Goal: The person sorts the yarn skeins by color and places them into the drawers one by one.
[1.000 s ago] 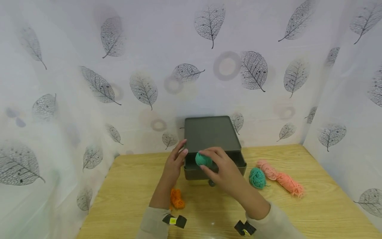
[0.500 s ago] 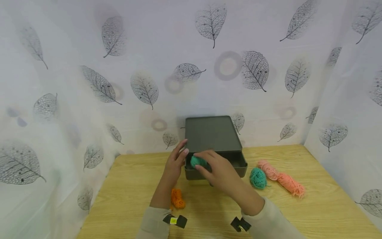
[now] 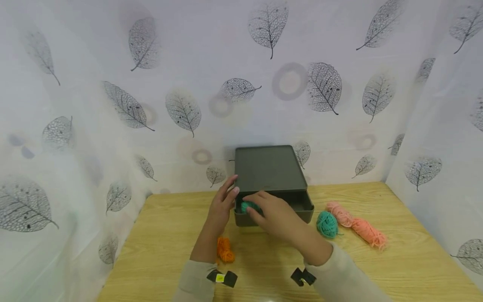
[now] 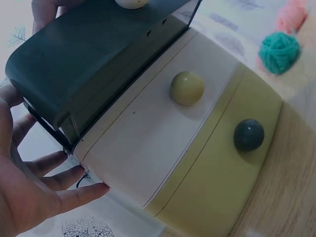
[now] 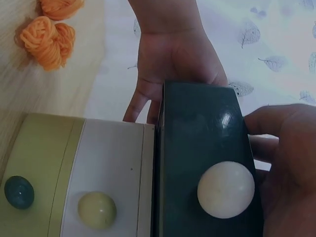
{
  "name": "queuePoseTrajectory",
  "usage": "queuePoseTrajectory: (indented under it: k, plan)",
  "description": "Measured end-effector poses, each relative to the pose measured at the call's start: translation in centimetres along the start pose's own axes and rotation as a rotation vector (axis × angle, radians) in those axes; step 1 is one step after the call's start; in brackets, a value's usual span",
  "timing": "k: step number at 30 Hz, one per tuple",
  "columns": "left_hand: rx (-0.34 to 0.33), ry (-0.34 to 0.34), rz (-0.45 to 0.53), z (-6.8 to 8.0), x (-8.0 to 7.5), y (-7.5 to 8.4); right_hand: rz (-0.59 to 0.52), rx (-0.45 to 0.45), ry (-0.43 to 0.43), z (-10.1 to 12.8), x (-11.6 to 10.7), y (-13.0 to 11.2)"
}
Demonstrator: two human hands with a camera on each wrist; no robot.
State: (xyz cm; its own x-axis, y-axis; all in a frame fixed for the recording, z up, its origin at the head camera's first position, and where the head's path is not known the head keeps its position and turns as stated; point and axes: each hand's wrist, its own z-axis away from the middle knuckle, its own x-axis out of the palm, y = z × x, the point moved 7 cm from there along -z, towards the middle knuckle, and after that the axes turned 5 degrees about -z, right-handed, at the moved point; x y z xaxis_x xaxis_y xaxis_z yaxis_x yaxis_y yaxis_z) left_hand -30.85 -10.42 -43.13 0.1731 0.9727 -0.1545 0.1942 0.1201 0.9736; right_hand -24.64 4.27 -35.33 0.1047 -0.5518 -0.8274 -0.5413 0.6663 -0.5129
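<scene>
Right hand has lowered its gripped teal yarn ball into the open top drawer, frame centre; left hand, fingers straight, steadies the box. Release remains.

Head view: teal yarn ball in open top drawer mostly covered by right hand; only a sliver shows, so can't tell if fingers grip it or rest on it. Drawer inside largely hidden behind hand and front wall. Orange yarn partly behind left forearm. Forearms cut off by bottom edge.

Left wrist: left hand cut by left and bottom edges, only fingers and part of palm seen. Pink yarn cropped at top right corner.

Right wrist: right hand cut by right edge, fingertips behind drawer. Yarn ball not visible here.
</scene>
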Motion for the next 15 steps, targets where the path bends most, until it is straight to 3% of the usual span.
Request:
queuePoseTrajectory:
  k: [7, 15]
  plan:
    - [-0.015, 0.011, 0.002, 0.01, -0.04, -0.05, 0.010, 0.021, -0.097, -0.35, 0.59, 0.32]
    - [-0.022, 0.025, -0.002, 0.04, -0.06, 0.14, 0.045, 0.039, -0.109, -0.39, 0.85, 0.25]
